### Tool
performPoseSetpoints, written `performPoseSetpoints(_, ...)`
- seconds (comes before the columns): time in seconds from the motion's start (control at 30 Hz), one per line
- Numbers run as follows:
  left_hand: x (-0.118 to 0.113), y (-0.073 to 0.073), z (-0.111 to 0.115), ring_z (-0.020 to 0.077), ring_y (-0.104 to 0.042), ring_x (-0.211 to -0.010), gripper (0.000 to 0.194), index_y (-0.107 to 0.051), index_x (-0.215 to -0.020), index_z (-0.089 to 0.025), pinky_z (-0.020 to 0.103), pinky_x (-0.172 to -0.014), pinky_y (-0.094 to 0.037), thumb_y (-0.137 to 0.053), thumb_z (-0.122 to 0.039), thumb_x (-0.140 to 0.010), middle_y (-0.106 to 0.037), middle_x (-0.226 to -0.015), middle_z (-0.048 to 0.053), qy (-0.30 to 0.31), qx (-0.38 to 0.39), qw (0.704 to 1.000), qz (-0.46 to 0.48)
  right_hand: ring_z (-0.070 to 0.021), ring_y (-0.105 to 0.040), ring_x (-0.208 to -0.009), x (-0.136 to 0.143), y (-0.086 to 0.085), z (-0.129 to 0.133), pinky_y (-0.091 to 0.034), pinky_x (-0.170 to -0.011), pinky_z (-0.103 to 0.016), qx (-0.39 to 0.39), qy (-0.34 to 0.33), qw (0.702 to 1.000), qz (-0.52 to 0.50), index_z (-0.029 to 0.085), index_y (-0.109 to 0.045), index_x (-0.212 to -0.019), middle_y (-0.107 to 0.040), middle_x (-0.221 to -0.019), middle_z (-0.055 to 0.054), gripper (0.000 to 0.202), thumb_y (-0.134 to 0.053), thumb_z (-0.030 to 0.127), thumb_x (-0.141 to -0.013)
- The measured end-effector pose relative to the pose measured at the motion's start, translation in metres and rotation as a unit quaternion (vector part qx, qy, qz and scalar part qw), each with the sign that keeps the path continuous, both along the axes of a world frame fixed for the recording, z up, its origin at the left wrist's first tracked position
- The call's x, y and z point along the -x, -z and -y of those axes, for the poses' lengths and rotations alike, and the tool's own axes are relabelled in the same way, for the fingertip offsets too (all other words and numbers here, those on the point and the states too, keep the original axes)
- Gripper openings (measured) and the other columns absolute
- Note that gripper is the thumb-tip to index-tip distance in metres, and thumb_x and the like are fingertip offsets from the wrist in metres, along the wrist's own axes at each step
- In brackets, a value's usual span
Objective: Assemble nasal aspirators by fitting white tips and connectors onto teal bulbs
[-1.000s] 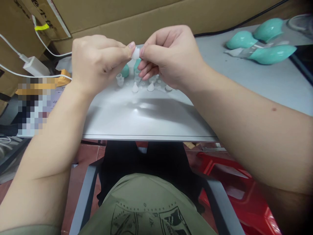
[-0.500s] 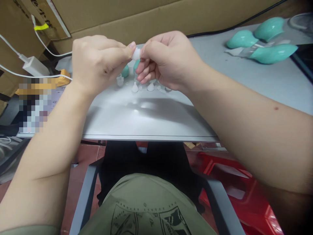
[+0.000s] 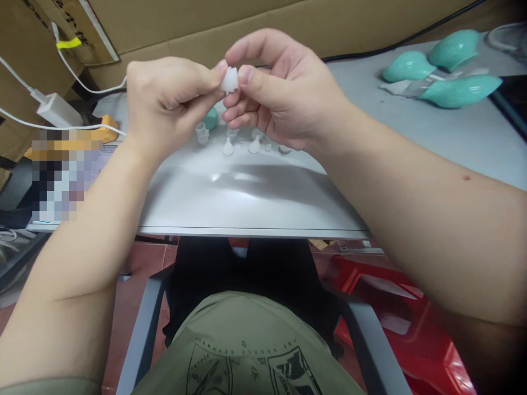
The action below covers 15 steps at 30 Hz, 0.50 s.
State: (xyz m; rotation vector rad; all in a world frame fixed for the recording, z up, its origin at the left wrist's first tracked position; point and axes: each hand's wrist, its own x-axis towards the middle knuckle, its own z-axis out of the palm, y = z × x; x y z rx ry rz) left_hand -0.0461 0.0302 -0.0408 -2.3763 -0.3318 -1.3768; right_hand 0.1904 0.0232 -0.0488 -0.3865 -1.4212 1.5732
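Note:
In front of me, above the table, a small white ribbed plastic piece point(image 3: 229, 80) is pinched between the thumb and index finger of my left hand point(image 3: 173, 99). My right hand point(image 3: 284, 90) is at the piece's right side, its thumb tip against or very close to the edge. Its index finger is lifted away from the thumb, and the other fingers curl loosely beneath. Below the hands stand small cone-shaped white parts point(image 3: 228, 146) and a translucent cup-like part point(image 3: 202, 133). A teal bulb point(image 3: 211, 118) is partly hidden behind my left hand.
Three glossy teal bulbs point(image 3: 463, 90) with clear nozzle pieces lie at the right of the grey table point(image 3: 354, 88). At left are a white charger point(image 3: 60, 111) with cables and a partly blurred screen. Cardboard walls the back; a red stool point(image 3: 411, 329) stands below right.
My right index finger has opened up and away from the thumb, uncovering more of the white piece. My left hand keeps its pinch, and the piece has risen slightly.

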Motion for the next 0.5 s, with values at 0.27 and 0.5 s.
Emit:
performPoseSetpoints(0.27, -0.002, 0.001, 0.012, 0.0155, -0.088, -0.081, 0.033, -0.097, -0.106, -0.028, 0.028, -0.079, -0.066, -0.082, -0.052, -0.123, -0.091, -0.092, -0.003, -0.024, 0.066, 0.998, 0.007, -0.0095, -0.08, -0.067, 0.004, 0.003, -0.002, -0.064, -0.059, -0.015, 0.022, -0.006, 1.0, -0.021, 0.018, -0.062, -0.098, -0.081, -0.081, 0.001, 0.027, -0.069, 0.014, -0.124)
performPoseSetpoints(0.5, -0.004, -0.003, 0.024, 0.0182, -0.087, -0.084, 0.042, -0.096, -0.106, -0.033, 0.036, -0.084, -0.068, -0.072, -0.06, -0.127, -0.091, -0.094, -0.003, -0.071, 0.108, 0.992, 0.005, -0.0087, -0.081, -0.07, 0.001, 0.002, 0.0, -0.064, -0.063, -0.015, 0.023, -0.03, 0.999, -0.026, 0.022, -0.068, -0.094, -0.081, -0.082, 0.004, 0.03, -0.064, 0.007, -0.119)
